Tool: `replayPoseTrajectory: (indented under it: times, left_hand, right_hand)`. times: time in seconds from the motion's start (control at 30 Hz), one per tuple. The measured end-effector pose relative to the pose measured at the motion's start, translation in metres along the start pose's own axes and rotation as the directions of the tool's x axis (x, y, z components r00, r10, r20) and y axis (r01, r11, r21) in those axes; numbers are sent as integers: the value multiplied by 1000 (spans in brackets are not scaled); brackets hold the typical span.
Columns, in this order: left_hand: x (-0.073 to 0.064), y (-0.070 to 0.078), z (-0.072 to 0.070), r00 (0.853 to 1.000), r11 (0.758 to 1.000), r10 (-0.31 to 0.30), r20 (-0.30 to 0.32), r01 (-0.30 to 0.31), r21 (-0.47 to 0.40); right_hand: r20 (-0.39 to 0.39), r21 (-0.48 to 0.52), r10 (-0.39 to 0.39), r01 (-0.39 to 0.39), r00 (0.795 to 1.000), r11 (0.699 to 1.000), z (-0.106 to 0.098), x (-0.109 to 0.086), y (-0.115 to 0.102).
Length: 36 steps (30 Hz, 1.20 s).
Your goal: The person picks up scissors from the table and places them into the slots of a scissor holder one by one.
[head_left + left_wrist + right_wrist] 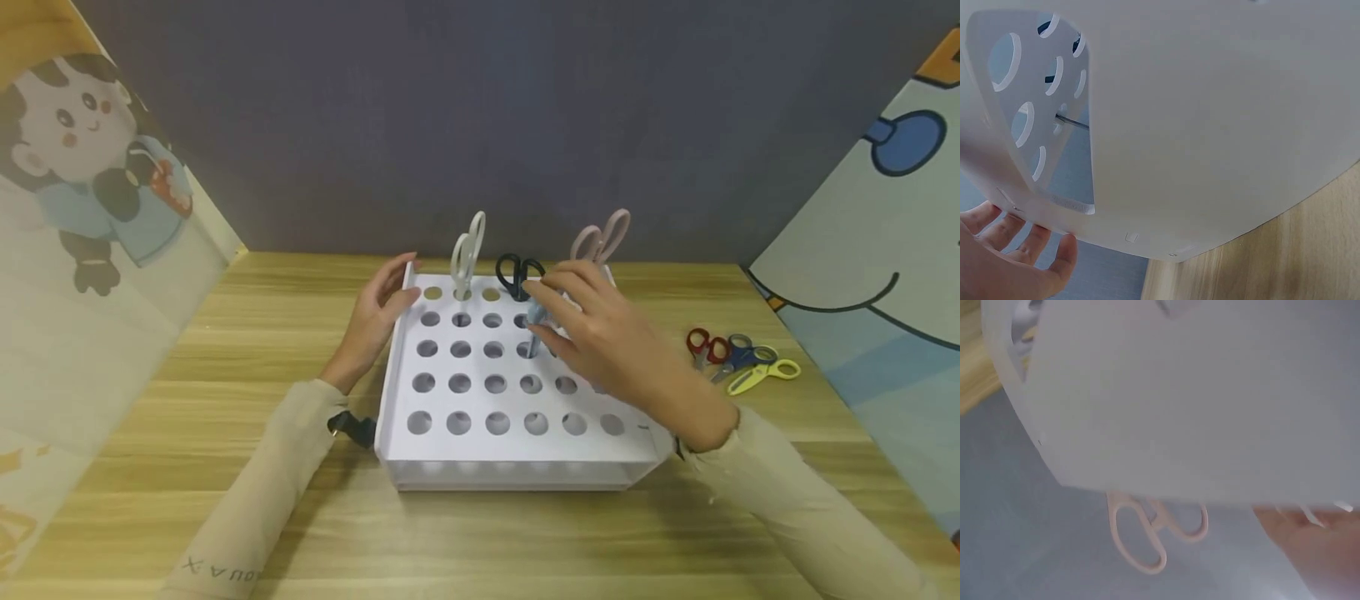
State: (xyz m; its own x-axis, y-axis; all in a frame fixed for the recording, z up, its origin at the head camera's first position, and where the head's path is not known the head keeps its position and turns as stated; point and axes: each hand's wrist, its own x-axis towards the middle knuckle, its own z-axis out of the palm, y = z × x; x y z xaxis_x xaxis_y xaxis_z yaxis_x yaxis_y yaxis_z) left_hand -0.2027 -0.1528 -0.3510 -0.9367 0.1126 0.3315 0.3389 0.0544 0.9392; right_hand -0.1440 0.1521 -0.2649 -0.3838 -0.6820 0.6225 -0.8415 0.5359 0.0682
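A white rack [480, 446] with rows of round holes stands on the table. My left hand [372, 315] grips its far left corner, with fingers [1035, 240] along the side panel's edge in the left wrist view. With my right hand [600, 325] I pinch light blue scissors [536, 315] over the rack, blades pointing down at a hole in the third row from the back. My fingers partly hide their handles. White scissors [467, 254], black scissors [517, 277] and pink scissors [602, 237] stand along the back row, handles up.
Right of the rack lie red scissors [707, 346], dark blue scissors [750, 354] and yellow scissors [765, 376], close together on the wooden table [225, 375]. A dark grey partition [487, 125] rises behind the rack, and printed panels stand at both sides.
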Motion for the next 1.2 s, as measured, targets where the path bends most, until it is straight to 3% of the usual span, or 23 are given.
replayPoseTrajectory:
  times: [0.17, 0.37, 0.6, 0.83, 1.03, 1.2]
  left_hand:
    - [0, 0, 0, 1000, 1000, -6, -2, 6, 4]
    - [0, 0, 0, 1000, 1000, 1, -7, -1, -7]
    - [-1, 0, 1, 1000, 1000, -3, -4, 3, -13]
    - [0, -2, 3, 1000, 1000, -3, -4, 3, -26]
    - [-1, -4, 3, 1000, 1000, -14, -1, 14, -15]
    - [0, -2, 2, 1000, 1000, -12, -6, 12, -20]
  right_hand:
    - [131, 7, -57, 56, 990, 998, 16, -6, -4]
    - [223, -11, -42, 46, 974, 999, 24, -10, -8]
    - [230, 73, 57, -76, 972, 994, 17, -15, -4]
    - [204, 124, 222, -250, 953, 960, -1, -27, 5]
    - [141, 161, 290, -311, 947, 937, -10, -41, 13]
    - [152, 142, 372, -392, 916, 909, -23, -46, 22]
